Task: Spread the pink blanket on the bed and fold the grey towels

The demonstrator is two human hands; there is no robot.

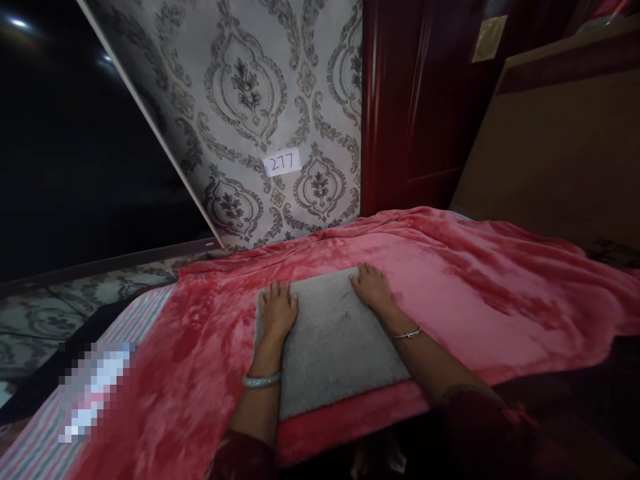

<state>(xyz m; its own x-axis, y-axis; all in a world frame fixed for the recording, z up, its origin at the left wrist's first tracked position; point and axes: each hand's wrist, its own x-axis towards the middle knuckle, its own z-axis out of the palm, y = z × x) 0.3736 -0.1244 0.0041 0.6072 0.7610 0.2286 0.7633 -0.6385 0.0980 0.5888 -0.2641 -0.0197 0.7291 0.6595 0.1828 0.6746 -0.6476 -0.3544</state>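
Wallpapered panel [280,113], one, damask-patterned, leans tilted beside one glossy dark-red door [415,107]; one white label [282,162] on the panel reads 277. One pink-red plush blanket [480,293] overlies one striped sheet [147,310]. One square grey pile mat [333,350] lies centred on the blanket. Left hand [278,310] and right hand [373,288] press flat on the mat's far corners, fingers extended, pinching nothing. Each wrist carries one bangle: left bangle [261,380], right bangle [406,333].
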